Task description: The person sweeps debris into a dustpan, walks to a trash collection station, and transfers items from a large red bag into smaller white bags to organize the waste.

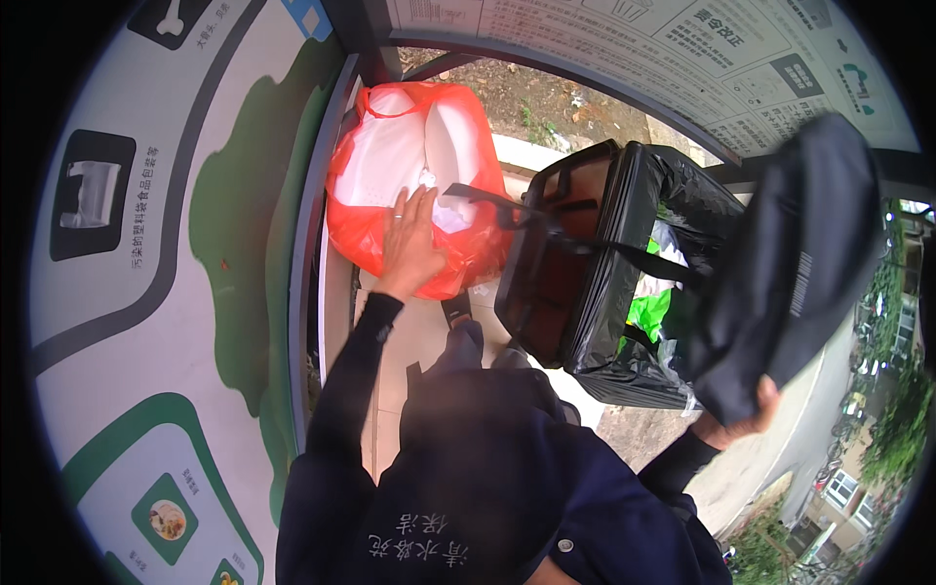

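Observation:
My left hand (412, 245), with a ring on one finger, rests on the white foam-like pieces (384, 150) in an open red plastic bag (475, 252). Its fingertips touch a small white bit near the middle of the bag. My right hand (735, 424) grips the lower end of a black soft bag (797, 278). A black strap (643, 259) runs from that bag leftward over the bin, its free end beside the red bag. Below the strap stands a bin (621, 380) with a black plastic liner, holding green and white waste (653, 307). The black bag hides part of the bin's opening.
The bin's brown-and-black lid (567, 256) is flipped back toward the red bag. A printed panel (241, 241) stands on my left, another (621, 44) ahead. Tiled floor (398, 365) lies under my feet. Pavement (790, 431) and greenery (903, 439) are at the right.

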Tool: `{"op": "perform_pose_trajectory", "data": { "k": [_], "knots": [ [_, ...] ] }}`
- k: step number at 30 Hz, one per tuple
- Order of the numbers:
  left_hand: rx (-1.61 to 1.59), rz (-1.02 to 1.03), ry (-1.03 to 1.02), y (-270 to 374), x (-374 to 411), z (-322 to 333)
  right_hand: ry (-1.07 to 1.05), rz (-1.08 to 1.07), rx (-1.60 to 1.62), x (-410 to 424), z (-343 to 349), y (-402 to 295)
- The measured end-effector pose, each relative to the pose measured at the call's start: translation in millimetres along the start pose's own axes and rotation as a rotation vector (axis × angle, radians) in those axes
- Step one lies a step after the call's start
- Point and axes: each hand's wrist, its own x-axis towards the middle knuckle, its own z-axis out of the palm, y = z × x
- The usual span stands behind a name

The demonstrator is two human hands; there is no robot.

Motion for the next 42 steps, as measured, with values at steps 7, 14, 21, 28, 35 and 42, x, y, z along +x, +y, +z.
{"op": "perform_pose_trajectory", "data": {
  "k": [7,14,21,28,35,42],
  "knots": [
    [0.037,0.007,-0.661,-50,-66,23,0.321,-0.563,0.092,59,-93,-105],
    [0.004,0.086,-0.550,-57,-117,37,0.342,-0.597,0.006,56,-115,-132],
    [-0.058,-0.008,-0.531,-41,-80,34,0.207,-0.371,-0.300,66,-96,-74],
    [0.033,0.059,-0.469,-51,-94,44,0.155,0.223,-0.419,90,-126,134],
    [0.075,0.044,-0.329,-86,-67,-26,-0.140,0.564,-0.665,80,-97,206],
    [-0.285,-0.006,-0.365,-52,-75,-56,-0.422,0.158,-1.244,87,-84,188]
  ]
}}
